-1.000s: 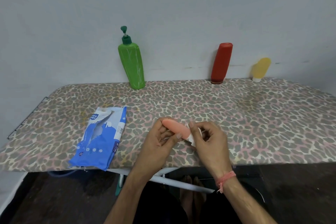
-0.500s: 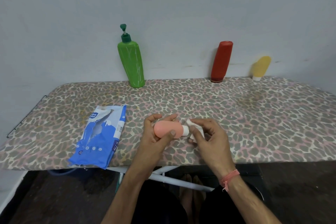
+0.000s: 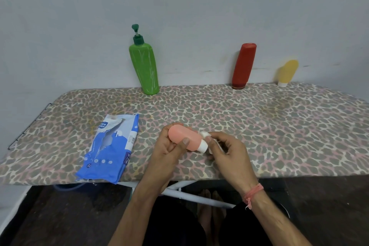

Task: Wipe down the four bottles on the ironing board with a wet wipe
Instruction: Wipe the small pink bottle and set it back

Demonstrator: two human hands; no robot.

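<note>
Pink bottle (image 3: 184,139) tilted cap-down since, left hand (image 3: 169,151) gripping, right hand (image 3: 229,151) pinching wipe (image 3: 204,134)

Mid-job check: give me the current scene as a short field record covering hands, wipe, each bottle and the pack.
left hand: holds pink bottle lying sideways, white cap toward the right
right hand: presses wipe against the cap end
green pump bottle: upright at the wall, back left
red bottle: standing cap-down at the wall, untouched
yellow bottle: cap-down, far right at the wall
wipe pack: flat on the board, left of the hands, torn open
</note>
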